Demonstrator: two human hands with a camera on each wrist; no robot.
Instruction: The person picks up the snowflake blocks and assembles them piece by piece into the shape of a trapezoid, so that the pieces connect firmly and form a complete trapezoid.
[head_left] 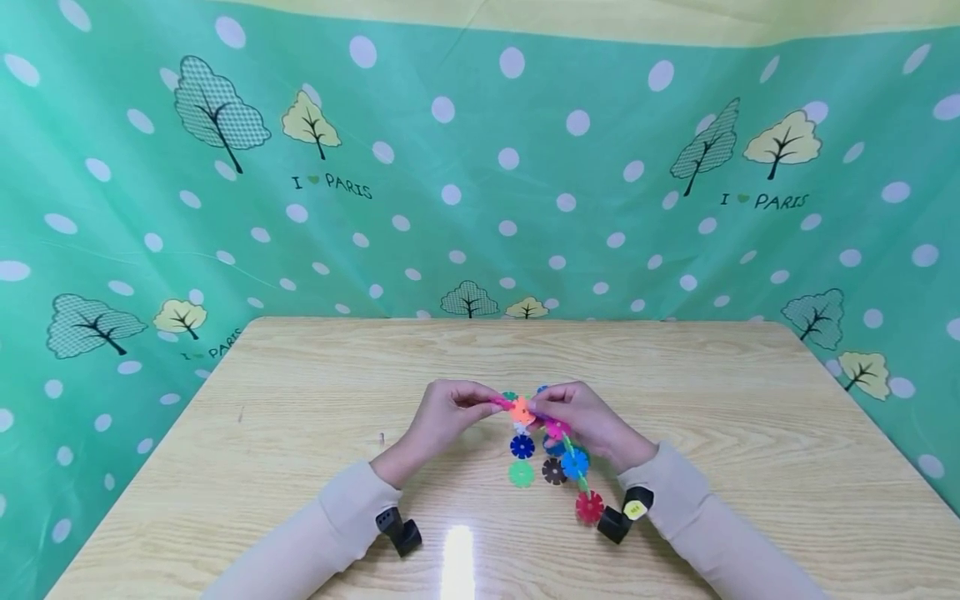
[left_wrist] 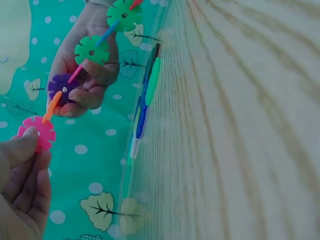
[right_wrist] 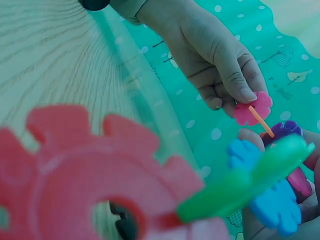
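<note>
Red disc [head_left: 589, 507] sits just beside the right-wrist camera [head_left: 615, 525]; snag risk, I'd say. Beyond, the chain [head_left: 575, 463] is up over the table [head_left: 262, 500]: right hand [head_left: 591, 421] pinches purple disc [left_wrist: 59, 85], left hand [head_left: 448, 414] pinches pink disc [left_wrist: 46, 134], orange disc [head_left: 520, 407] between. Skewed push could pop it loose.

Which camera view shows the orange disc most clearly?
The head view, because the orange disc faces that camera. Both wrist views show it edge-on, a thin strip between the pink disc and purple disc.
</note>
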